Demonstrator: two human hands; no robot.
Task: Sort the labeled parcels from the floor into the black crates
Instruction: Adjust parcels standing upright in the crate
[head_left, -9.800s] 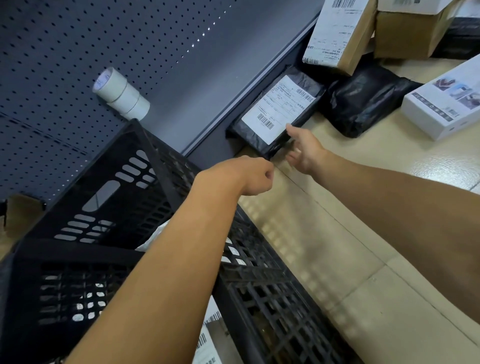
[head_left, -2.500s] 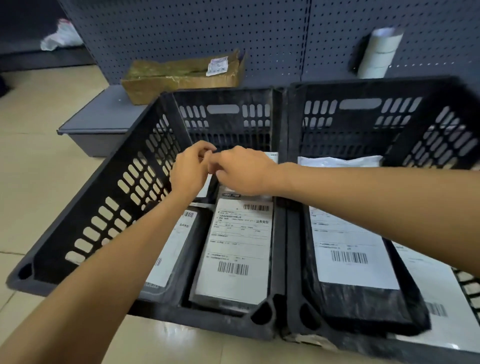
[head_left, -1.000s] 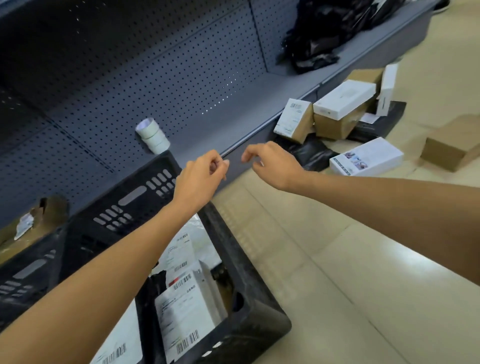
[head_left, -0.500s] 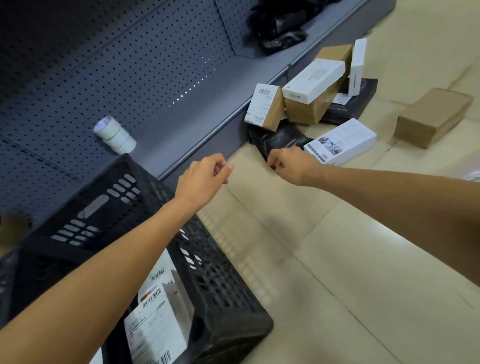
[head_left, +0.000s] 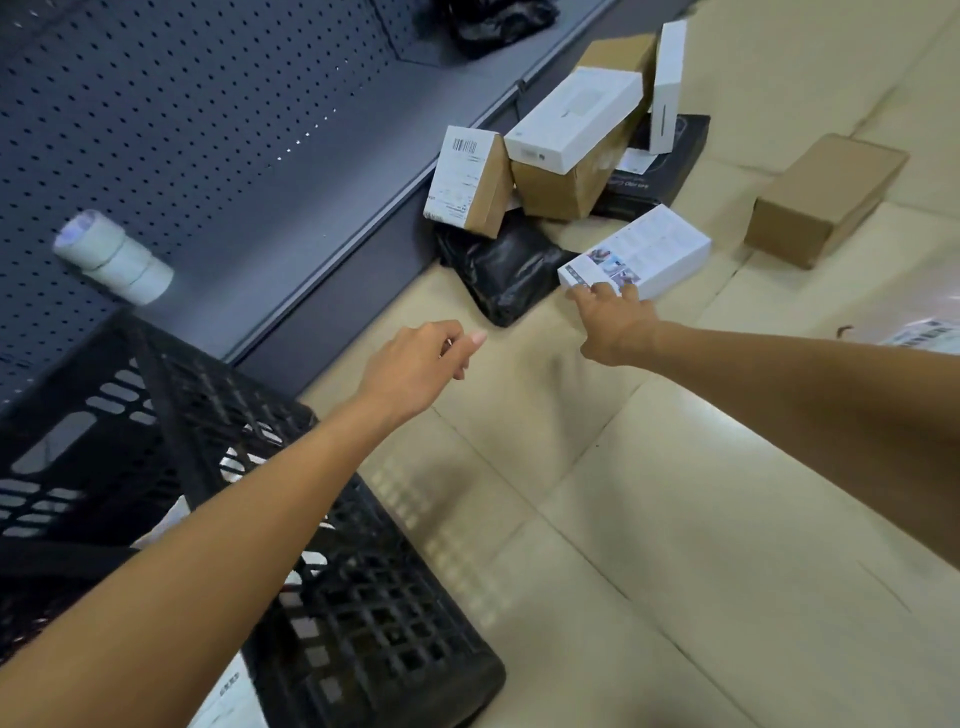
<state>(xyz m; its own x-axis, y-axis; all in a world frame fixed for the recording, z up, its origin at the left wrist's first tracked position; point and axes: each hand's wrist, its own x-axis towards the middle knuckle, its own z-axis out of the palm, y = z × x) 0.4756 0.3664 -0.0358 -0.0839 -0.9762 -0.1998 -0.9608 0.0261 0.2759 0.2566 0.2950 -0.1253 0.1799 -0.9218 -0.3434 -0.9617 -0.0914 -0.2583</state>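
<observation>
A pile of parcels lies on the floor against the shelf base. My right hand (head_left: 613, 325) reaches to a white printed box (head_left: 641, 252), fingertips touching its near edge. A black poly bag (head_left: 501, 267) lies just left of it. Behind stand a labeled brown box (head_left: 465, 179), a white box (head_left: 574, 119) atop a brown carton (head_left: 561, 189), an upright white box (head_left: 667, 85) and a flat black box (head_left: 670, 166). My left hand (head_left: 415, 371) hovers loosely curled and holds nothing, above the floor beside the black crate (head_left: 332, 597), which holds labeled parcels.
A lone brown carton (head_left: 826, 200) sits on the floor at right. Rolls of white tape (head_left: 111, 257) hang on the pegboard shelf wall. A black bag (head_left: 498, 21) lies on the low shelf at top. A labeled packet edge (head_left: 924, 332) shows at far right.
My right hand has stretched forward and opened from a curl onto the white printed box. The view has moved closer to the parcel pile; the left hand stays hovering.
</observation>
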